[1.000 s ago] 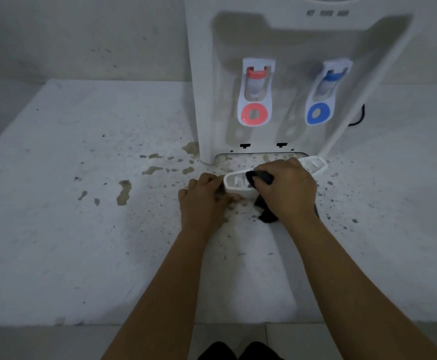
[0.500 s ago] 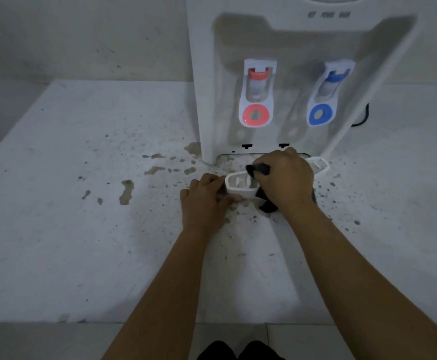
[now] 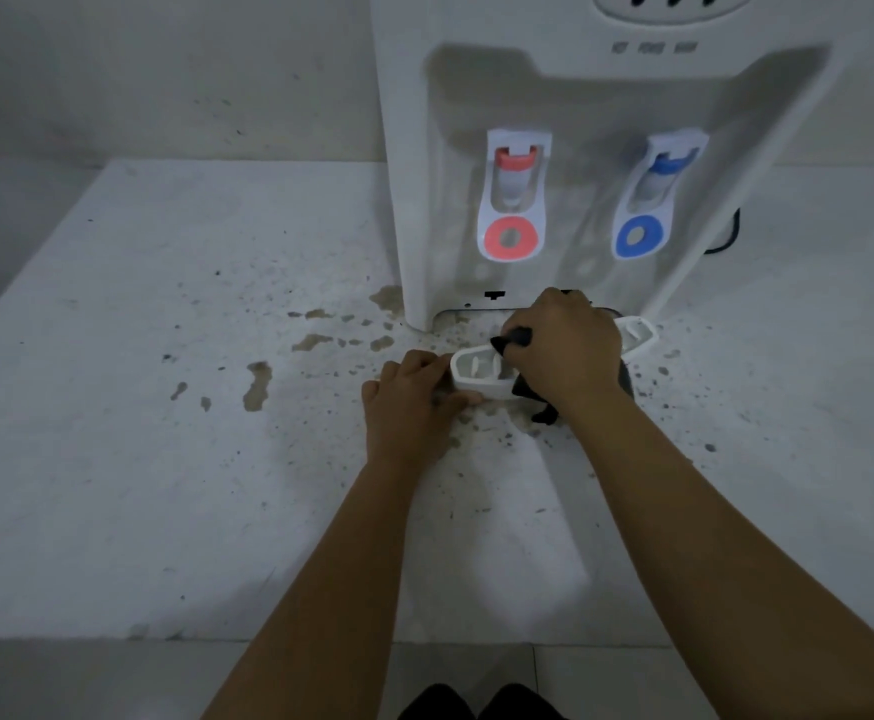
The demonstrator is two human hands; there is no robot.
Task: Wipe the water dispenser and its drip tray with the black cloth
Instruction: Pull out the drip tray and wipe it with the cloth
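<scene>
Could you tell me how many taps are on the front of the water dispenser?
2: the red tap sits on the left of the recess, the blue tap on the right. None seems hidden.

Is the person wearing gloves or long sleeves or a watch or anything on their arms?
No. The left hand and the right hand are both bare, with no gloves. Both forearms are uncovered as far as the picture shows, so no sleeves reach into view. No watch, bracelet or ring can be seen.
</scene>
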